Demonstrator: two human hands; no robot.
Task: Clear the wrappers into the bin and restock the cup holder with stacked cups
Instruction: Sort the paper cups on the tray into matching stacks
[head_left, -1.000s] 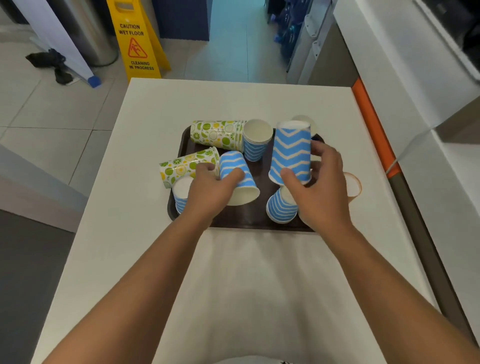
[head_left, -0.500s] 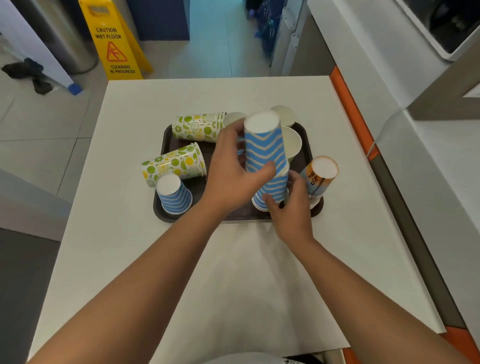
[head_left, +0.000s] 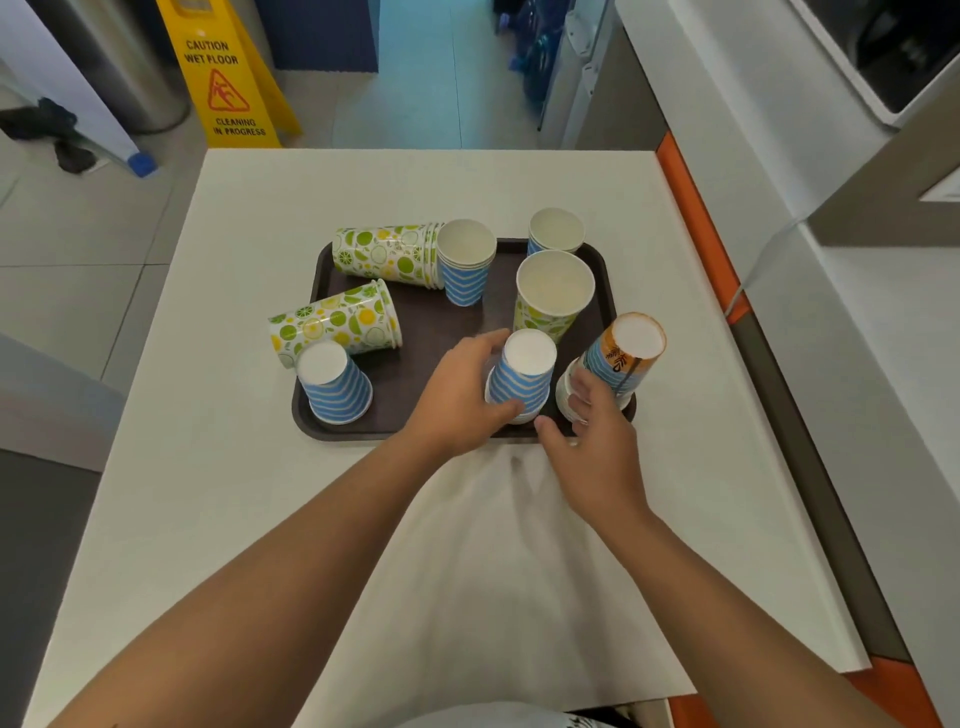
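Note:
A dark brown tray (head_left: 410, 322) on the white table (head_left: 218, 467) holds paper cups. At its near edge stands an upside-down stack of blue zigzag cups (head_left: 522, 376), and my left hand (head_left: 460, 392) is wrapped around its left side. My right hand (head_left: 595, 436) hovers just right of that stack, fingers apart, touching the base of an inverted orange-topped cup stack (head_left: 621, 358). Another inverted blue cup (head_left: 332, 384) stands at the near left. Two lime-print stacks (head_left: 384, 254) (head_left: 335, 325) lie on their sides. Upright cups (head_left: 465, 267) (head_left: 553, 291) (head_left: 556, 231) stand further back.
A yellow wet-floor sign (head_left: 223, 78) stands on the tiled floor beyond the table. A white counter with an orange edge strip (head_left: 691, 208) runs along the right. No bin, cup holder or wrappers are in view.
The tall blue cup stack has been lowered onto the inverted blue cup at the tray's near edge, forming one nested stack. My right hand has let go and shifted right toward the orange cups.

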